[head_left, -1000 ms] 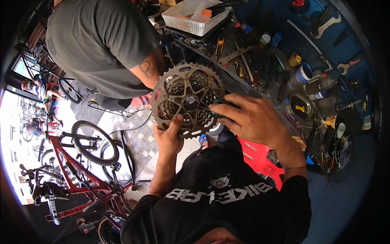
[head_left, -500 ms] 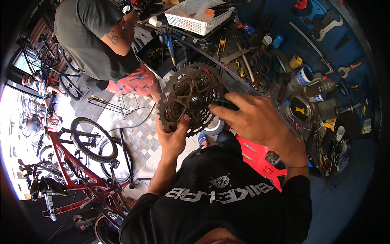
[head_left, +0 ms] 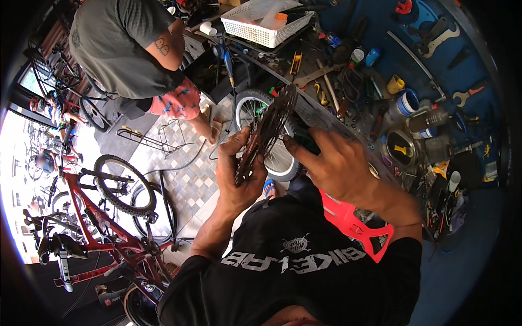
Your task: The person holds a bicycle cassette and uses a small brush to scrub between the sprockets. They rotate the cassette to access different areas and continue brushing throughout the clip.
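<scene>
A dark bicycle cassette (head_left: 269,127) with stacked toothed sprockets stands almost edge-on in front of me, tilted to the right at its top. My left hand (head_left: 239,171) is closed on its lower edge, thumb on one side and fingers on the other. Just right of the cassette is my right hand (head_left: 340,165), its index finger pointing toward the sprockets. Under its curled fingers shows a dark green handle (head_left: 308,142); the tool's working end cannot be made out. Whether the fingertip touches the cassette is unclear.
A workbench (head_left: 315,108) crowded with tools, bottles and a white basket (head_left: 266,37) runs along the right. A spoked wheel (head_left: 280,163) is behind the cassette. Another person (head_left: 125,49) stands at upper left; a red bicycle (head_left: 103,217) is at lower left. A red plastic seat (head_left: 353,220) lies beside me.
My left hand has turned the cassette from nearly face-on to edge-on. The right hand has shifted slightly away from it. The other person has straightened a little.
</scene>
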`<action>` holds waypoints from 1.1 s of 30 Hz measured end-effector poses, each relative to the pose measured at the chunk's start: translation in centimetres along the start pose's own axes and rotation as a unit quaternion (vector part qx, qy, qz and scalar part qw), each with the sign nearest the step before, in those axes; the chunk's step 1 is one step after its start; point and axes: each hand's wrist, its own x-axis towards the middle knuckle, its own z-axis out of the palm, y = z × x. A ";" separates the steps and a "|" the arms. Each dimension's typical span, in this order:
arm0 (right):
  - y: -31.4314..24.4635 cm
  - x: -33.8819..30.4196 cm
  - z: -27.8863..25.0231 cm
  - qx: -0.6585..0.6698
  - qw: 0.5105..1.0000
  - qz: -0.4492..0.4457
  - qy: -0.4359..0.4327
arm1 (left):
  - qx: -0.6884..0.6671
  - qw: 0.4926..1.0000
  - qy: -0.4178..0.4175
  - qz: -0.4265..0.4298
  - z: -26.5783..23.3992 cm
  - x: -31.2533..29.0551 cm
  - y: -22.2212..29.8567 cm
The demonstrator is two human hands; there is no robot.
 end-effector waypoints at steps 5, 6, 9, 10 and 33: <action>-0.7 -0.3 -0.4 -0.068 0.998 -0.002 0.011 | 0.019 0.999 -0.014 0.022 0.1 0.4 0.8; -0.8 -0.3 -0.5 -0.076 0.997 -0.001 0.013 | 0.020 0.999 -0.013 0.034 0.1 0.5 0.8; -0.9 -0.5 -0.7 -0.057 0.998 0.015 0.006 | 0.024 0.996 -0.008 0.087 0.2 1.0 0.7; -0.7 -0.5 -0.7 0.005 0.999 0.035 0.007 | 0.022 0.996 -0.010 0.091 0.1 1.0 0.7; 2.2 -2.5 1.6 0.911 0.314 0.244 -0.107 | -0.341 0.904 0.107 -0.235 0.4 0.8 -1.3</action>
